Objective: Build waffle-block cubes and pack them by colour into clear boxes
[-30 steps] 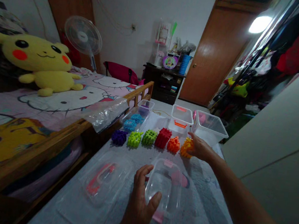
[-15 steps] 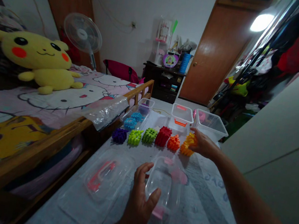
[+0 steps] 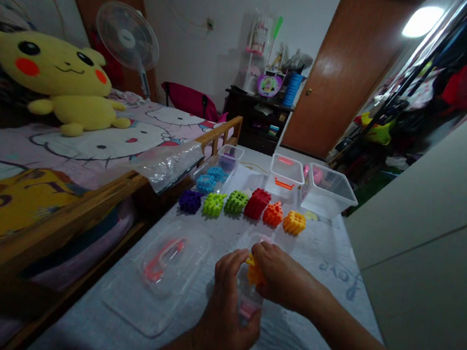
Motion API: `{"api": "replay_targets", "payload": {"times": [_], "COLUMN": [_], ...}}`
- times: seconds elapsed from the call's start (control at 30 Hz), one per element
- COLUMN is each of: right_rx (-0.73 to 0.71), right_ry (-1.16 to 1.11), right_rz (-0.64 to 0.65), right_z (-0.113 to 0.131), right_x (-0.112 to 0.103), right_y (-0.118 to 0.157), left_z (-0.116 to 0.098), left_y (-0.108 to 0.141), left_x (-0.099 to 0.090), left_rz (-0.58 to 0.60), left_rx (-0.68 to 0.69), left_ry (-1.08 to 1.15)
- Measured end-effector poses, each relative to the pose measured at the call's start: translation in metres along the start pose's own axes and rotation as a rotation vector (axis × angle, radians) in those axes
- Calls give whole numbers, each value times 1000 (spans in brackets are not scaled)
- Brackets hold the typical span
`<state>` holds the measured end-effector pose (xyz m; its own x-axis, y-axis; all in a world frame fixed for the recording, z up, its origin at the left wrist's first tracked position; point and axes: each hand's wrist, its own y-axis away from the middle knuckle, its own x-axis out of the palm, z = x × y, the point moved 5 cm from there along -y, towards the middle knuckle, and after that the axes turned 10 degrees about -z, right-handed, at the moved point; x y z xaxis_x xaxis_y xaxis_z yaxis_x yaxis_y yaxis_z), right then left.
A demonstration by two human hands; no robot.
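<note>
A clear plastic box with pink clips [image 3: 248,308] stands on the cloth-covered table, much of it behind my hands. My left hand [image 3: 230,312] is curved around its left side, fingers at the wall and thumb near the front clip. Over the box, my right hand [image 3: 284,276] grips a yellow-orange interlocking block [image 3: 254,272], partly covered by the fingers. Beyond the box, a row of bumpy blocks holds a yellow-orange one [image 3: 295,223], an orange one [image 3: 273,214], a dark red one [image 3: 258,203], a green one [image 3: 236,203], a lime one [image 3: 213,204] and a purple one [image 3: 190,201].
Left of the box lies a clear lid with a red handle [image 3: 162,260]. Behind the blocks stand a clear bin with orange clips [image 3: 286,173], another clear bin [image 3: 330,193] and a tray [image 3: 229,180] with blue blocks [image 3: 206,183]. A wooden bed rail [image 3: 137,185] borders the left.
My right hand has moved from the right end of the row back over the box, carrying a yellow-orange block. Another yellow-orange block stays there. My left hand has closed in against the box.
</note>
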<state>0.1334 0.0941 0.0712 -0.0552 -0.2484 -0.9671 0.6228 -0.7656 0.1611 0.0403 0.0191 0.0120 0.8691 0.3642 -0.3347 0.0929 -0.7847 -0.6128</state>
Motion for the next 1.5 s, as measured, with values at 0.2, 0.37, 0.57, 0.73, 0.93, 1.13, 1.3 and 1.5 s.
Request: {"api": "replay_targets", "payload": {"times": [0.2, 0.37, 0.57, 0.73, 0.93, 1.13, 1.3, 1.5], "right_rx": [-83, -136, -133, -80, -113, -101, 68, 311], "right_ry": [110, 99, 22, -10, -6, -87, -253, 24], "right_rz": [92, 100, 245, 302, 358, 236, -120, -322], "right_z": [4, 7, 3, -5, 4, -7, -79, -169], "right_x": [35, 41, 14, -7, 1, -19, -61, -41], "right_y": [-11, -17, -18, -19, -19, -10, -7, -26], "left_z": [-3, -3, -2, -3, -3, -3, -1, 2], "left_y": [-1, -1, -2, 0, 0, 0, 0, -2], "left_x": [-1, -1, -1, -2, -2, -1, -4, -7], "left_rz": [-21, -20, -3, 11, 6, 19, -1, -73], "left_rx": [30, 38, 27, 19, 21, 28, 8, -11], "left_ry": [-44, -26, -27, -39, -38, -43, -20, -9]}}
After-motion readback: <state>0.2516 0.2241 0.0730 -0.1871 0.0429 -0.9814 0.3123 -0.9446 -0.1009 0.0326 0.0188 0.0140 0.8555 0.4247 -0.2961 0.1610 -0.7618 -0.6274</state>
